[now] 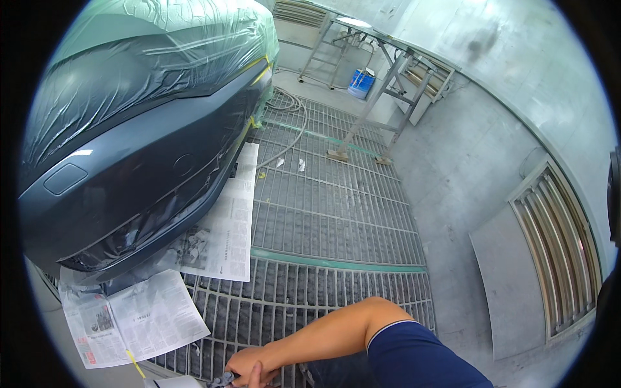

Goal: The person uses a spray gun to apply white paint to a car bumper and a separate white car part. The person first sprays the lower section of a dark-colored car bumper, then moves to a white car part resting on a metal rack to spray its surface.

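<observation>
My right hand (249, 367) is at the lower edge, its fingers closed around a grey metal tool with a rounded knob (224, 379). Most of that tool is cut off by the frame's edge, so its kind cannot be told. Just left of it, a white object (174, 382) shows only its top. My right forearm comes in from the lower right, below a navy sleeve. My left hand cannot be made out. Ahead on the left is a dark grey car bumper (142, 161), its upper side covered by green-tinted plastic film (174, 39) with yellow tape along the edge.
Newspaper sheets (145, 317) lie under the bumper on a metal floor grating (336, 220). A hose (304, 119) curls farther off. Metal trestles (398, 97) and a blue bucket (361, 83) stand at the back. A louvred vent (559, 246) and a leaning panel (508, 291) line the right wall.
</observation>
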A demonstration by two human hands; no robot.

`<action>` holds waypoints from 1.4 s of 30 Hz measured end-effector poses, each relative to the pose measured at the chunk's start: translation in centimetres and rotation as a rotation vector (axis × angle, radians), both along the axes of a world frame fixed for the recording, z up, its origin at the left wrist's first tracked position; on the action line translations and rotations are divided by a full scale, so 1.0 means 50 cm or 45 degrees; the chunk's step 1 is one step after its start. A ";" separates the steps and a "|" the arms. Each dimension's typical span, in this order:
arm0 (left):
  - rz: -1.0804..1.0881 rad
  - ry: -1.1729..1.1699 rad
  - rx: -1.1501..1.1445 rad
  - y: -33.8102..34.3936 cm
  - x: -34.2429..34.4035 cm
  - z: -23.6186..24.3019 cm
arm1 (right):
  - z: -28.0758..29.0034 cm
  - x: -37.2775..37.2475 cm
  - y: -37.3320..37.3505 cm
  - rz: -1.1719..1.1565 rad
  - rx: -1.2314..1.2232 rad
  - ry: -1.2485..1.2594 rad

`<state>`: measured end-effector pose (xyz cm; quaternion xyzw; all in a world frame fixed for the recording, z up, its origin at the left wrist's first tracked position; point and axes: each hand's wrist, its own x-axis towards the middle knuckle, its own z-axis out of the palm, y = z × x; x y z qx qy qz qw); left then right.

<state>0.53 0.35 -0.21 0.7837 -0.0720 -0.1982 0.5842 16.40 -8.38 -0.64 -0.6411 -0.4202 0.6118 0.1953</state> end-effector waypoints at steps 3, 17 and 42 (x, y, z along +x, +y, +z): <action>0.005 -0.025 -0.021 -0.002 0.005 0.009 | -0.034 -0.003 -0.006 0.027 0.111 -0.063; 0.006 0.015 0.048 0.003 0.004 0.019 | -0.020 -0.002 0.017 0.224 0.021 -0.116; -0.008 0.082 -0.035 0.001 0.013 0.024 | -0.051 -0.004 -0.004 0.017 0.076 -0.130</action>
